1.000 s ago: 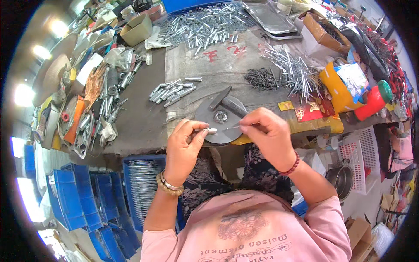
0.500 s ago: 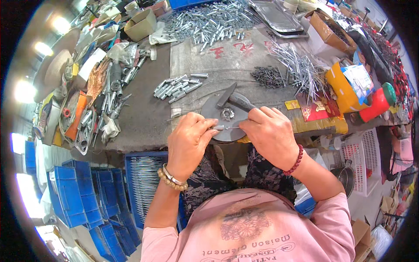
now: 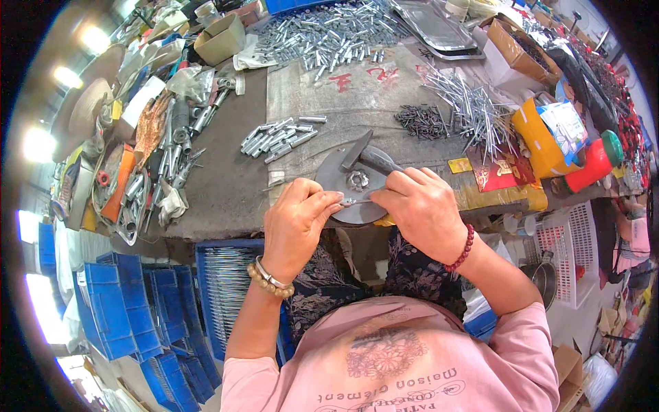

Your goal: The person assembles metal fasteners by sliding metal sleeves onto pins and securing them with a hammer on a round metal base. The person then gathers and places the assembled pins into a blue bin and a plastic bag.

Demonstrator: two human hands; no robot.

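My left hand (image 3: 296,223) is closed in a pinch on a small silver metal piece, mostly covered by the fingertips. Opposite it, my right hand (image 3: 424,211) pinches a thin metal rod (image 3: 358,202) that runs across to the left fingertips. Both hands are over the near edge of a round grey metal plate (image 3: 329,172). On that plate are a flower-shaped metal piece (image 3: 357,180) and a hammer (image 3: 356,151), whose dark handle reaches toward my right hand. Left of the plate lies a small pile of silver metal sleeves (image 3: 278,139).
Thin metal rods (image 3: 473,110) and small dark pins (image 3: 420,121) lie at the right. A large heap of silver sleeves (image 3: 329,34) covers the back. Tools (image 3: 180,134) crowd the left side. Blue crates (image 3: 113,305) are stacked below left; a crate of rods (image 3: 233,295) stands under the table edge.
My right hand has moved slightly left, closing the gap to my left hand. Less of the silver piece shows between the fingers now. The hammer and the piles have not moved.
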